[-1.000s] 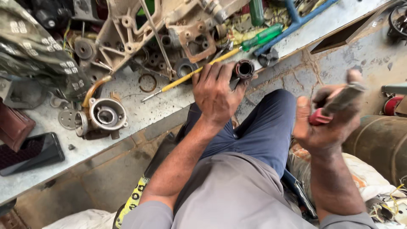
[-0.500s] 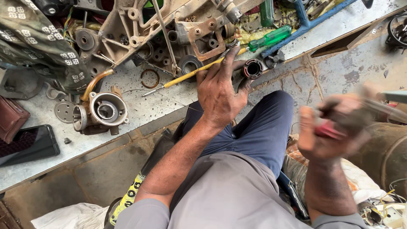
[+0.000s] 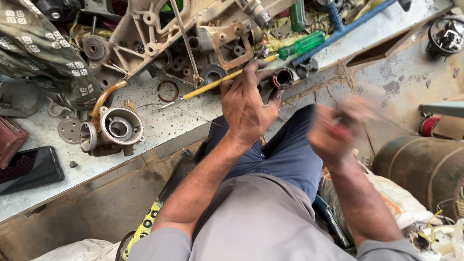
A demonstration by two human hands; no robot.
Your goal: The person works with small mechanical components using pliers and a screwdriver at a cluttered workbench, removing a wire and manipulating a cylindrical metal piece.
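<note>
My left hand point(image 3: 247, 104) rests on the concrete ledge point(image 3: 159, 125), its fingers closed around a short dark metal tube part point(image 3: 282, 77) at the ledge's edge. A yellow-shafted screwdriver with a green handle point(image 3: 227, 79) lies just beyond the fingers. My right hand point(image 3: 336, 129) is blurred with motion over my blue-trousered knee and grips a red-handled tool point(image 3: 338, 130), its working end too smeared to make out.
A round carburettor-like casting point(image 3: 118, 128) sits left on the ledge. Engine casings point(image 3: 159, 34), rings and washers crowd the back. A dark phone point(image 3: 29, 169) and brown wallet point(image 3: 9, 140) lie far left. A rusty drum point(image 3: 425, 166) stands at right.
My right hand has swung from the right edge of view in toward my knee and left hand, blurring as it moves. The left hand has stayed on the tube part.
</note>
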